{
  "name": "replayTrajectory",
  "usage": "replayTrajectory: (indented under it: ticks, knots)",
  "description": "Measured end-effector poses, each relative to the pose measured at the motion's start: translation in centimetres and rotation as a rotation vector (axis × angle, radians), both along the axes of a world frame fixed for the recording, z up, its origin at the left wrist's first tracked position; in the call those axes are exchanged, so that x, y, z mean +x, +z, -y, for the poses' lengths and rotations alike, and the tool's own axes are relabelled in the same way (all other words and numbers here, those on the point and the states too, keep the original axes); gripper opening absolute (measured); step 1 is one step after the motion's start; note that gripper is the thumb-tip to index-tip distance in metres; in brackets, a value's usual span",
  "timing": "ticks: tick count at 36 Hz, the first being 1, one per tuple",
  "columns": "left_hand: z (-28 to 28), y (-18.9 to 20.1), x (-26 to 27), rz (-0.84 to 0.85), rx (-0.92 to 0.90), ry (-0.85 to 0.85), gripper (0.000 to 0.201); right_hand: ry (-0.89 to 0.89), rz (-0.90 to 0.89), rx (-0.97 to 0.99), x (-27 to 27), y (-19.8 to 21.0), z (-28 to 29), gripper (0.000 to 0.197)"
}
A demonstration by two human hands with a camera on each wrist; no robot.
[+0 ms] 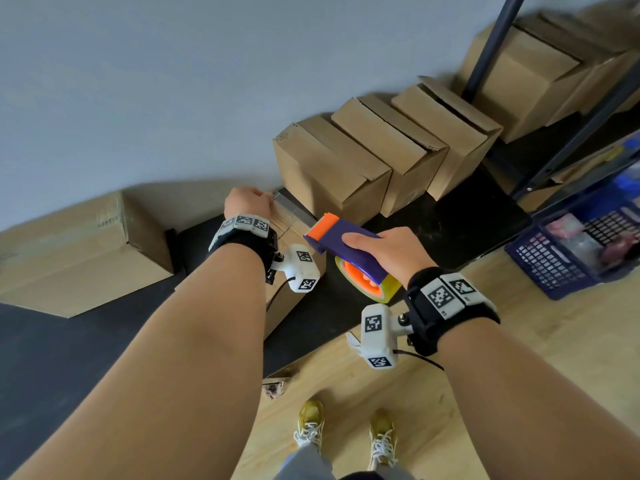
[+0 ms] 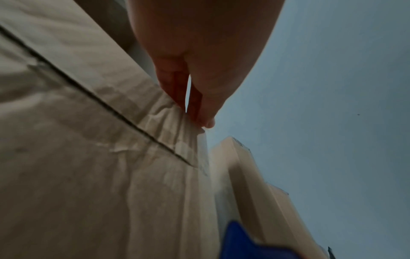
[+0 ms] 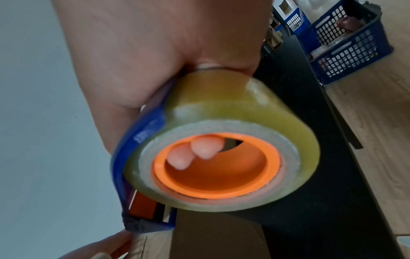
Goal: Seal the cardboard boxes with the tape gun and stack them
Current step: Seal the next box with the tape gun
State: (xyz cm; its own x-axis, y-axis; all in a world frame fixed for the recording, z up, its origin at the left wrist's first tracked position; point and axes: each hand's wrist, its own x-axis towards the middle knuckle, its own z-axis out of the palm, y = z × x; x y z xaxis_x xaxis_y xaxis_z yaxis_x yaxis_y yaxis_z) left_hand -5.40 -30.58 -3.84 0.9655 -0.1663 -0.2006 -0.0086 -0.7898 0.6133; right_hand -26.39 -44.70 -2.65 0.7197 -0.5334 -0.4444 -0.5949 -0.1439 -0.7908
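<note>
the tape gun [image 1: 337, 237] is a blue-purple plastic body with an orange front piece and an orange hub, carrying a thick roll of clear, yellowish tape [image 3: 224, 112]. the right hand [image 1: 388, 252] is wrapped around it from above, holding it in the air over the black table [image 1: 446, 223], just right of the box being sealed [image 1: 294, 271]. that cardboard box lies on the table under the left forearm, its top seam covered by a wrinkled clear strip [image 2: 173, 133]. the left hand [image 1: 247, 204] sits at the box's far edge with its fingertips [image 2: 206, 121] pinched on the end of the strip. a row of three plain brown boxes [image 1: 381, 150] leans along the wall behind, and a larger box [image 1: 69, 251] rests at the left.

no brand or wording can be read; a small dark print on the corner of the nearest leaning box is too blurred. the wrist bands [image 1: 446, 296] carry black-and-white square markers.

only the right wrist view shows two fingertips [image 3: 206, 147] poking into the orange hub [image 3: 217, 166], and the gun's front end close above the box. only the left wrist view shows the pinch and the creases in the strip. the head view alone shows the blue basket [image 1: 568, 251] on the wooden floor [image 1: 554, 358], the dark shelf frame [image 1: 491, 46] and the yellow shoes [image 1: 311, 424].
</note>
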Motion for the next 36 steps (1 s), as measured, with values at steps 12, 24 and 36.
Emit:
replayTrajectory:
  ticks: [12, 24, 36]
  knots:
    - [-0.2, -1.5, 1.0, -0.034, 0.009, -0.030, 0.029, 0.015, -0.045, -0.014, 0.2, -0.4, -0.3, 0.041]
    - [0.4, -1.5, 0.3, -0.019, 0.123, -0.090, 0.038, 0.014, -0.059, -0.001, 0.0, -0.2, -0.2, 0.038]
    - [1.5, -2.6, -1.1, 0.285, 0.266, -0.375, 0.035, 0.030, -0.059, -0.034, 0.0, -0.2, -0.3, 0.040]
